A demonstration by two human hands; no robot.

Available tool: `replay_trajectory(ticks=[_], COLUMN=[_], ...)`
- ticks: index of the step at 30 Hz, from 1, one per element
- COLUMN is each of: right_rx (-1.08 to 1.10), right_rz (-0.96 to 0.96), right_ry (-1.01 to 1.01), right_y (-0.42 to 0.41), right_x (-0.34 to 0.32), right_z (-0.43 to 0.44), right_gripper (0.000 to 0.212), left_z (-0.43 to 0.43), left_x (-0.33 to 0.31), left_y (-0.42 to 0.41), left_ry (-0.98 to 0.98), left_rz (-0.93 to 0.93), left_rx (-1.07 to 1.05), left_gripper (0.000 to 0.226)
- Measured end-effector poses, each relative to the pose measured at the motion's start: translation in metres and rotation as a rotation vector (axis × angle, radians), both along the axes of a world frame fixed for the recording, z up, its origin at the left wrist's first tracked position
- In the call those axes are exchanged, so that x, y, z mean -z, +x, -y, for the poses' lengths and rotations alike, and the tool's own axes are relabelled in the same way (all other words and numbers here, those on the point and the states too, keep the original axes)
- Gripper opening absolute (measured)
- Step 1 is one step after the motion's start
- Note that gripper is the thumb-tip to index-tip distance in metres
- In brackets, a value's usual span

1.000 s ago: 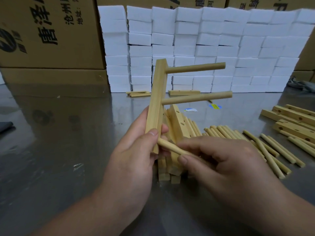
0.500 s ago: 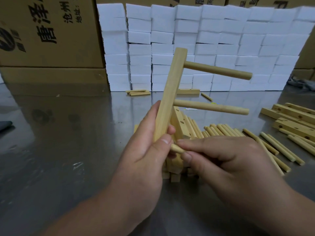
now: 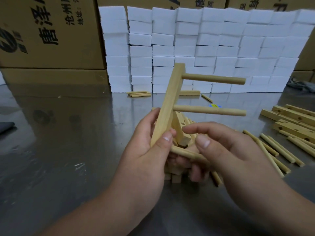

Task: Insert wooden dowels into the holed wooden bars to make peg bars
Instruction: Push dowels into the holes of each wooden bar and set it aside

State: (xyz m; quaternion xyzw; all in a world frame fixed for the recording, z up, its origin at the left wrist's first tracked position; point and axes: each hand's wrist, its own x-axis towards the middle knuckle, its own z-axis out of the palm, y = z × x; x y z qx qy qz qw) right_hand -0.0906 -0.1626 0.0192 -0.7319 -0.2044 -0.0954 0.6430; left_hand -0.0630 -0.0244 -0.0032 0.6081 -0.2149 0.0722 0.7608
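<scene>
Item: peg bar in assembly, head view. Holed bar [image 3: 170, 103], pale wood, held off the surface and tilted, top end leaning right. Left hand [image 3: 146, 159] grips its lower end, thumb across the near face, fingers wrapped behind. Upper dowel [image 3: 213, 79] and lower dowel [image 3: 209, 110] are seated in the bar, both projecting right, roughly parallel. Right hand [image 3: 221, 154] is just beside the left, forefinger and thumb loosely extended, lower fingers curled round a third dowel [image 3: 185, 153]; its free tip lies at the bar's lower end by the left thumb, and whether it has entered a hole cannot be told. Directly behind the hands: a pile of bars [image 3: 181, 132] resting on the steel surface [image 3: 68, 150]. Right of the hands: loose dowels [image 3: 272, 150] in a row, and beyond them spare holed bars [image 3: 293, 120]. Far edge: a few short dowels [image 3: 139, 94], a stacked wall of white foam blocks [image 3: 204, 48], and printed cardboard boxes [image 3: 51, 31] to the left.
</scene>
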Motion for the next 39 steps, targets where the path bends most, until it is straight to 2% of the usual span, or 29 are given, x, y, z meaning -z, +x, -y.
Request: replay_trajectory(ticks=[2,4,6,7,10,12,15,19,22,24,27,30,31,34,39], right_rx=[-0.040,-0.082,-0.089,-0.059,0.121,0.239,0.352,0.331,0.262,0.227,0.205,0.212,0.219,0.250,0.296], right_rz=[-0.022,-0.030,-0.028,-0.024,-0.034,-0.048,-0.053,-0.068,-0.103,-0.081,-0.090,-0.099,-0.099,-0.103,-0.109], right_ry=[0.080,0.132,0.126,0.117,0.101,0.123,0.165,0.142,0.187,0.246,0.339,0.404,0.424,0.461,0.430], right_y=[0.001,0.003,0.003,0.002,0.003,0.008,0.016,0.022,0.025,0.026,0.028,0.031,0.033,0.035,0.038], right_x=[0.001,0.001,0.001,0.000,-0.003,-0.002,-0.002,0.000,0.003,0.003,0.003,0.005,0.005,0.007,0.009], right_z=[0.001,0.003,0.003,0.003,0.002,0.007,0.016,0.025,0.027,0.025,0.026,0.029,0.030,0.031,0.032], right_gripper=[0.040,0.045,0.056,0.054,0.020,0.004,0.014,0.022,0.052,0.052,0.044,0.012,0.007,0.017,0.013], left_z=[0.001,0.001,-0.001,-0.003,-0.007,-0.010,-0.014,-0.020,-0.025,-0.027,-0.028,-0.027,-0.027,-0.026,-0.030], left_x=[-0.001,-0.004,-0.007,-0.010,-0.015,-0.018,-0.023,-0.027,-0.029,-0.030,-0.028,-0.023,-0.021,-0.018,-0.015], left_y=[0.002,0.003,0.005,0.005,0.004,0.005,0.005,0.004,0.006,0.008,0.012,0.016,0.017,0.016,0.019], left_ry=[-0.059,-0.096,-0.160,-0.200,-0.239,-0.221,-0.160,-0.116,-0.094,-0.086,-0.027,0.069,0.116,0.294,0.427], left_rz=[-0.053,-0.080,-0.132,-0.169,-0.256,-0.329,-0.430,-0.558,-0.622,-0.649,-0.595,-0.414,-0.336,-0.136,-0.029], left_rx=[-0.047,-0.095,-0.120,-0.115,-0.046,0.026,0.157,0.315,0.328,0.286,0.126,-0.081,-0.149,-0.271,-0.389], left_gripper=[0.040,0.028,0.020,0.022,0.029,0.041,0.056,0.050,0.058,0.064,0.067,0.054,0.045,0.012,0.014])
